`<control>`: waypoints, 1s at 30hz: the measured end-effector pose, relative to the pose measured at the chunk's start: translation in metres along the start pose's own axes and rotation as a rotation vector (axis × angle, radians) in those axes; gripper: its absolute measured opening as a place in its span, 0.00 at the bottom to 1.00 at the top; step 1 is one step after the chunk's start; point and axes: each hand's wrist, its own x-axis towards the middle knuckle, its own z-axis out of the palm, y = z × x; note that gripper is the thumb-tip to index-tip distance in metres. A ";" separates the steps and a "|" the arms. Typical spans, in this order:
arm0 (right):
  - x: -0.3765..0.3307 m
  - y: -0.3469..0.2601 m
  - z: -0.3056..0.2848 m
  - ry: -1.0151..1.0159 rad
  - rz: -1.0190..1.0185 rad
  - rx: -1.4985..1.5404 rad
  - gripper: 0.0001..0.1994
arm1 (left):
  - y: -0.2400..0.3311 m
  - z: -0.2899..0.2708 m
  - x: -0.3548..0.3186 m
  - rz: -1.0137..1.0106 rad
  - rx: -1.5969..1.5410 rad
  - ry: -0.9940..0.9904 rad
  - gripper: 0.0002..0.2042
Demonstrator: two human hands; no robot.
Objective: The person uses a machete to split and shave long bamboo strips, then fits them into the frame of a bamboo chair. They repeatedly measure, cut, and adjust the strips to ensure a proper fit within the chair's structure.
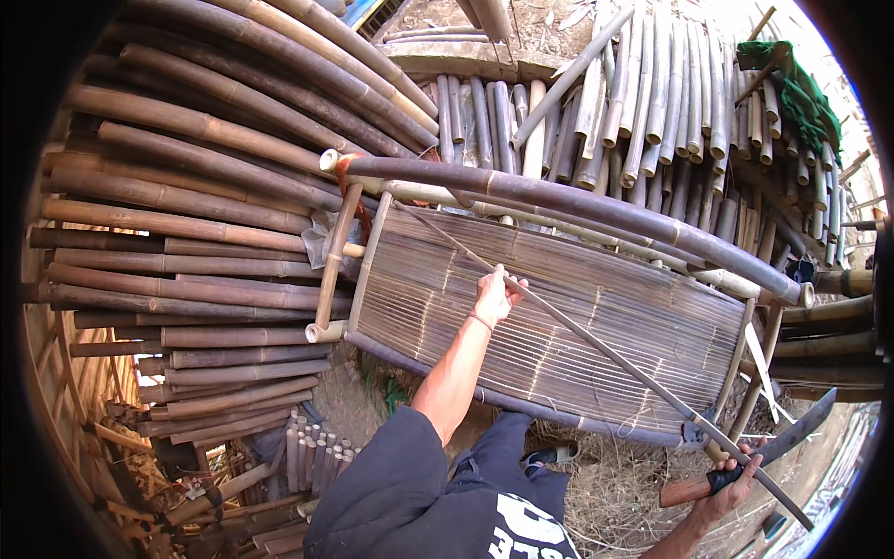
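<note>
My left hand (500,296) is closed around a long, narrow bamboo strip (596,347) that slants from upper left to lower right. Close to the strip's lower right end, my right hand (734,486) is closed on a machete (790,438). Its wooden handle points left and its broad dark blade points up and right. The strip crosses the machete at that hand, and the fingers there overlap both. Below the strip lies a bamboo bench (549,321) with a slatted seat and a dark pole backrest (559,193) along its far side.
Long bamboo poles (205,200) are stacked to the left. Cut bamboo lengths (652,102) fill the far right, with green netting (799,98) over some. Short bamboo pieces (317,455) stand at lower left. Dry straw (605,484) covers ground near my feet.
</note>
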 end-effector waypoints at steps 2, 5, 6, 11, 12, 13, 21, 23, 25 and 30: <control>0.002 -0.002 0.004 -0.032 -0.007 0.002 0.24 | 0.004 0.002 0.001 0.002 0.029 -0.015 0.16; 0.010 -0.002 0.010 -0.068 -0.009 -0.005 0.23 | 0.009 0.004 0.002 0.017 0.035 0.034 0.16; 0.014 -0.001 0.011 -0.070 0.004 -0.001 0.23 | 0.010 0.005 0.003 0.006 0.033 0.047 0.16; 0.029 0.005 0.014 -0.100 0.068 0.085 0.23 | 0.013 0.003 0.007 0.062 0.081 0.045 0.16; 0.032 0.007 0.015 -0.095 0.096 0.096 0.22 | 0.016 0.003 0.008 0.066 0.092 0.059 0.16; 0.035 0.008 0.015 -0.102 0.079 0.059 0.22 | 0.018 0.005 0.008 0.043 0.102 0.065 0.16; 0.080 0.025 0.026 0.025 0.143 -0.026 0.22 | -0.039 0.105 -0.088 1.358 1.295 0.237 0.33; 0.093 0.031 0.028 0.020 0.205 0.073 0.22 | -0.087 0.153 -0.132 1.242 1.357 -0.581 0.28; 0.104 0.036 0.027 -0.044 0.161 0.044 0.21 | -0.138 0.201 -0.171 1.198 1.502 -0.894 0.24; 0.130 0.050 0.008 -0.170 0.089 0.001 0.19 | -0.186 0.260 -0.169 0.677 1.655 -1.020 0.19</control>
